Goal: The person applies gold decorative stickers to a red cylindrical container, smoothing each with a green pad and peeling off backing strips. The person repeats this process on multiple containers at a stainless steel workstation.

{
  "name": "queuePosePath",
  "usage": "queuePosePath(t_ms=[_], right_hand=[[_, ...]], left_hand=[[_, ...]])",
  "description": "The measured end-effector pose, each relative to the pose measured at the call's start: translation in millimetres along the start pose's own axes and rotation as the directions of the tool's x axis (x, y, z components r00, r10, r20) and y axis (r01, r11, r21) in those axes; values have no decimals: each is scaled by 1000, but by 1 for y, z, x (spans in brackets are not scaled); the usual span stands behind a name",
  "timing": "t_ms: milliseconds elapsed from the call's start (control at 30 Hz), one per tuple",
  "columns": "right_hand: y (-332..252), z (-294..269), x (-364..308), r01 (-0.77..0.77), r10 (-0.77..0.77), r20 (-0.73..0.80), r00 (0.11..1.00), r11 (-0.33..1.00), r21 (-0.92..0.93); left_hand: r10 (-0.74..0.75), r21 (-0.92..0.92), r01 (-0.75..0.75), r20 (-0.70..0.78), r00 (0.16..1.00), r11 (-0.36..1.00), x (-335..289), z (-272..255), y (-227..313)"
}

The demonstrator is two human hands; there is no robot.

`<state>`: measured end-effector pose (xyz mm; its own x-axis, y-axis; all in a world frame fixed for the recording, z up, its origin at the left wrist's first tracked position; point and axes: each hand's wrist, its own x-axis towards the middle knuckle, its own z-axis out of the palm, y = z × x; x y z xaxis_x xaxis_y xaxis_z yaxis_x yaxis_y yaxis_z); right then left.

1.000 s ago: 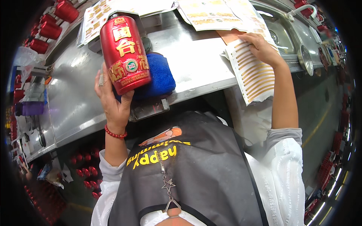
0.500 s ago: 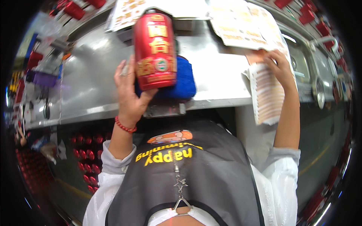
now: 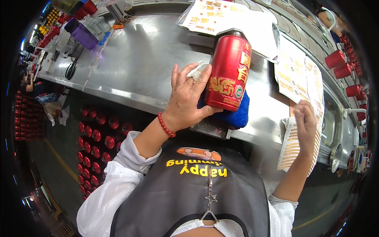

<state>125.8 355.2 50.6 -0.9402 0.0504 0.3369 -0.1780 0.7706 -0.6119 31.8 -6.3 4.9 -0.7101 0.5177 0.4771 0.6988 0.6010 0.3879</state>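
A red bottle [image 3: 227,75] with gold lettering and a dark top lies on a blue cloth [image 3: 235,114] over a low support at the bench's front edge. Its base faces me. My left hand [image 3: 187,94] rests against the bottle's left side with fingers spread, the thumb along its base. Something whitish shows near a fingertip. On the right, a white sheet with rows of tan strips [image 3: 290,140] hangs over the bench edge. Over its upper end my right hand [image 3: 306,122] is closed, fingers bent; what they pinch, if anything, is hidden. A brownish patch [image 3: 292,106] shows beside the fingers.
Printed label sheets [image 3: 215,15] lie at the back, with more sheets [image 3: 294,75] at right. A sink [image 3: 337,126] is beyond them. Scissors [image 3: 72,68] and a purple bottle [image 3: 81,34] stand far left. Many red bottles [image 3: 94,138] fill the floor below the bench.
The view has turned, so bench and bottle appear farther right. My left hand stays against the bottle. My right hand's fingers are bent more over the striped sheet.
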Motion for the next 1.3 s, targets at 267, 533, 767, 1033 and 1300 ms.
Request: queuePosePath(t_ms=[267,533,767,1033,1300], right_hand=[[-2,2,13,62,-56,47,997,989,-135],[99,-49,1,-238,359,353,864,909,-341],[106,-51,-2,-363,429,305,850,897,-251],[63,-31,-14,-170,173,23,985,979,-111],[-55,32,1,65,-76,51,996,981,185]], left_hand=[[15,-14,-15,5,1000,1000,2,6,-3],[9,-184,-19,-57,998,983,1,19,-7],[14,-131,-19,-41,999,991,0,13,-6],[42,99,-45,27,999,994,11,-8,11],[271,6,-276,-207,940,961,-7,-6,37]])
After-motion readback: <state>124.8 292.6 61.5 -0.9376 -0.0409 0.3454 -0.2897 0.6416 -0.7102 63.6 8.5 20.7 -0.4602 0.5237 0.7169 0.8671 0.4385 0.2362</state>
